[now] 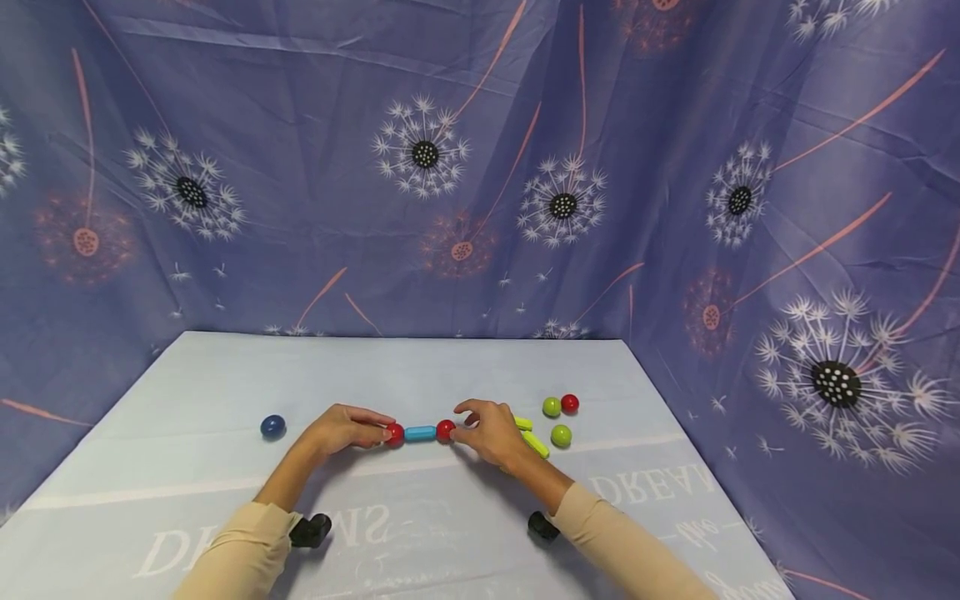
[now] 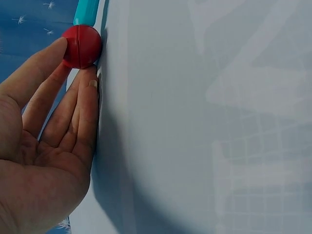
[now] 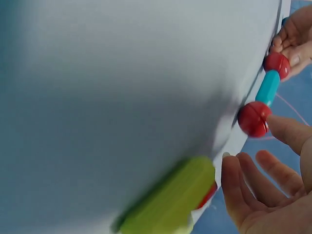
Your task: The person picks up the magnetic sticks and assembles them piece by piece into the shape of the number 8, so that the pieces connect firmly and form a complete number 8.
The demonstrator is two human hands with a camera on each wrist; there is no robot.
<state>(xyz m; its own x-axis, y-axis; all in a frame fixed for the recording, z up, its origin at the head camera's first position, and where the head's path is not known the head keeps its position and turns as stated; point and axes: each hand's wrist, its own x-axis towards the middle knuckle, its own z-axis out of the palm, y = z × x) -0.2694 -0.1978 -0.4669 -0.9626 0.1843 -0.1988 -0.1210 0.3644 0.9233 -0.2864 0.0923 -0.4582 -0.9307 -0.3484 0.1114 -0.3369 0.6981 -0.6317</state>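
Observation:
A light blue rod (image 1: 420, 433) joins two red balls in a straight line on the table. My left hand (image 1: 345, 428) pinches the left red ball (image 2: 83, 46) between thumb and fingers, its other fingers low along the tabletop. At the opposite end, my right hand (image 1: 489, 430) is beside the right red ball (image 3: 254, 119). Its thumb reaches that ball in the right wrist view, while the other fingers are spread apart from it. Under and behind the right hand lie yellow-green rods (image 1: 536, 444), one of them large in the right wrist view.
To the right are two green balls (image 1: 561, 435) and a loose red ball (image 1: 570, 403). A dark blue ball (image 1: 273, 427) sits left of the left hand. Purple dandelion-print cloth (image 1: 315, 167) hangs behind and at the sides of the white-clothed table (image 1: 450, 533).

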